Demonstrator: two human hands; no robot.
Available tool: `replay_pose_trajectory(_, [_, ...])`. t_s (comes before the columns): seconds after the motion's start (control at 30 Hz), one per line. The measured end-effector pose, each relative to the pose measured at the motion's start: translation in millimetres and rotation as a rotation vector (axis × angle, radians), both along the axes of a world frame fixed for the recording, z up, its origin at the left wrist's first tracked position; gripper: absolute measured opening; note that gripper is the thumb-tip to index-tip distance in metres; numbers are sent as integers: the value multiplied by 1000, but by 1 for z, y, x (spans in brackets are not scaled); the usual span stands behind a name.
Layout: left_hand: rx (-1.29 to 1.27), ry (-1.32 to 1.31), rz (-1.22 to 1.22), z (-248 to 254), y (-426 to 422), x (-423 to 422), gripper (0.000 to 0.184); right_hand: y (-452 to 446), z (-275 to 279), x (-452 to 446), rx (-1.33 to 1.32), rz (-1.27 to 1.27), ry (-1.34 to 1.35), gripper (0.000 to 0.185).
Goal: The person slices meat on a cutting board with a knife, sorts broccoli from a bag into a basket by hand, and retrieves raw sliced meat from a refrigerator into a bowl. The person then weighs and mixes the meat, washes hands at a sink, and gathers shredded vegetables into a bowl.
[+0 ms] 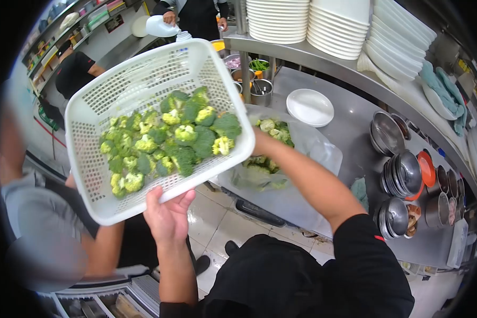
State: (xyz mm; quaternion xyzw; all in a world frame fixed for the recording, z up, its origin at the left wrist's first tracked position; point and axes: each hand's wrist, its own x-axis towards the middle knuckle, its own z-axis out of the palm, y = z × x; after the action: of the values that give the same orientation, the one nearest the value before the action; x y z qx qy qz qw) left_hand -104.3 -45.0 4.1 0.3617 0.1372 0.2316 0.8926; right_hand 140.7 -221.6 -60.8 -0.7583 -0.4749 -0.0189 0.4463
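The left grip is palm up at the near rim of the white basket, its digits closed on the rim and partly hidden by it. The right grip reaches behind the basket's right side; its fingers are hidden, so whether they are spread or closed, and whether they touch the basket, cannot be told.

Between the two grips, the basket is held up, tilted so its inside shows, with green broccoli florets gathered over its bottom. Just beside the right grip, an open clear plastic bag with more broccoli pieces lies on the steel bench.

Beyond the right grip, a white plate rests on the bench, and metal containers stand near the bag, one by them holding chopped green food. Farther to the right are metal bowls, stacked metal dishes and an orange dish. Above the bench, a shelf bears stacks of white plates.

To the left of the left grip, a co-worker in a grey sleeve stands close to the basket. Well beyond the basket, another person holds a white jug.
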Motion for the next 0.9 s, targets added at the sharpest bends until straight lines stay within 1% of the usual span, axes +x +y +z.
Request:
replay_pose_trajectory(0.03, [3, 11, -6, 0, -4, 4, 37, -19, 46, -12, -352, -48, 136, 39])
replay_pose_trajectory(0.1, [-23, 46, -13, -1, -14, 12, 35, -40, 25, 21, -677, -278, 101, 28])
replay_pose_trajectory(0.13, [-33, 67, -15, -1, -19, 16, 34, -51, 41, 12, -560, -453, 193, 23])
replay_pose_trajectory(0.17, [-31, 69, -29, 0, -23, 18, 34, -55, 79, -12, -500, -590, 206, 26])
replay_pose_trajectory(0.2, [-3, 52, -92, -2, -25, 18, 33, -60, 89, -16, -325, -639, 111, 30])
replay_pose_trajectory(0.23, [-15, 65, -101, -6, -28, 21, 33, -64, 93, -20, -151, -683, 23, 35])
replay_pose_trajectory(0.33, [-19, 88, -133, -11, -38, 27, 34, -49, 106, -47, -98, -246, -322, 70])
replay_pose_trajectory(0.4, [-12, 91, -153, -13, -37, 27, 34, -21, 94, -59, -344, -340, -505, 88])
replay_pose_trajectory(0.47, [-8, 99, -171, -24, -36, 29, 35, 5, 86, -58, -545, -334, -449, 102])
replay_pose_trajectory(0.53, [-22, 98, -168, -27, -37, 30, 35, 20, 85, -49, -695, -209, -163, 113])
replay_pose_trajectory(0.57, [-43, 105, -181, -30, -32, 31, 35, 20, 84, -50, -729, -178, -126, 104])
replay_pose_trajectory(0.67, [-60, 95, -182, -29, -30, 28, 34, 14, 89, -64, -824, -231, -141, 96])
replay_pose_trajectory(0.7, [-59, 93, -183, -29, -32, 25, 34, 9, 80, -67, -748, -290, -234, 86])
replay_pose_trajectory(0.8, [-55, 113, -196, -36, -34, 28, 33, 2, 67, -66, -692, -226, -229, 75])
replay_pose_trajectory(0.9, [-18, 107, -204, -33, -41, 29, 33, -5, 60, -58, -578, -180, -260, 63])
